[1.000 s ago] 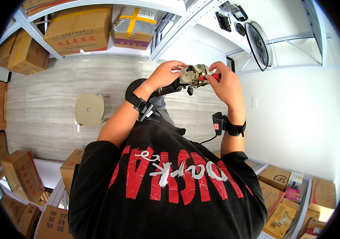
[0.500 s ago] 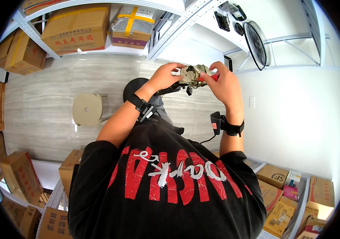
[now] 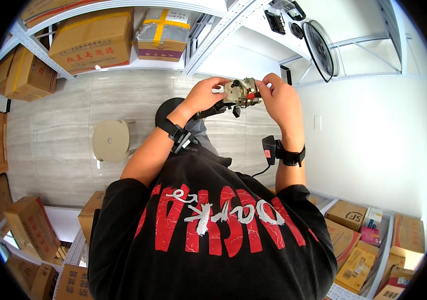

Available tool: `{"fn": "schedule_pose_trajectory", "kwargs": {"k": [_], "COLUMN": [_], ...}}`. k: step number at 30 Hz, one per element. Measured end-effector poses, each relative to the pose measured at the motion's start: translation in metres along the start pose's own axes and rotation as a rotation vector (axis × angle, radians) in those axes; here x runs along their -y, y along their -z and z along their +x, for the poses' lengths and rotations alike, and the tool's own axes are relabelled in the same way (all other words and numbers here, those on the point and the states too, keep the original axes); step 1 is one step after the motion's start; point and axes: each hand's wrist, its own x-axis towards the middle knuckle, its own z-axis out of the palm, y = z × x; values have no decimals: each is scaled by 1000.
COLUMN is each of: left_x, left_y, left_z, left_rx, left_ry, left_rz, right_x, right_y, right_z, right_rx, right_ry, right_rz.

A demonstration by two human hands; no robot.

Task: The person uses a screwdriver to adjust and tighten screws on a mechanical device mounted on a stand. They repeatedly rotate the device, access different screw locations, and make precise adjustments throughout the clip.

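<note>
A small beige and metal mechanical assembly (image 3: 234, 93), like a compact motor or engine, is at the upper middle with a black knob on top. A black bracket-like part (image 3: 218, 108) shows beneath its left side. My left hand (image 3: 204, 96) is closed on the assembly's left end, thumb and fingers on either side. At the other end is my right hand (image 3: 279, 100), thumb and fingertips pinched together by the metal parts. What sits in that pinch is too small to make out. Beside those fingertips, a red piece (image 3: 252, 95) lies against the assembly.
A round beige stool (image 3: 111, 140) stands on the floor to the left, near a round black seat (image 3: 166, 111). Shelves with cardboard boxes (image 3: 93, 42) line the far left; more boxes (image 3: 343, 215) are at the lower right. A black fan (image 3: 318, 50) stands at the far right.
My right hand has drawn slightly up, and its fingers have come together at the assembly's right end. More of the red piece's surroundings now show. My left hand stays nearly in place.
</note>
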Motion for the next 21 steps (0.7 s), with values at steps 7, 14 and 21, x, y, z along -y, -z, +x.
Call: {"fn": "schedule_pose_trajectory", "kwargs": {"k": [7,14,21], "left_x": [3,2,4], "left_y": [0,1,0], "left_z": [0,1,1], "left_rx": [3,27,34], "left_ry": [-11,23,20], "left_rz": [-5,14,3], "right_x": [-6,-5,4], "right_y": [2,-1,5], "right_z": [-6,-3,-4], "right_rx": [-7,-60,45], "right_ry": [135,126,-29], "right_rz": [145,115,25]}}
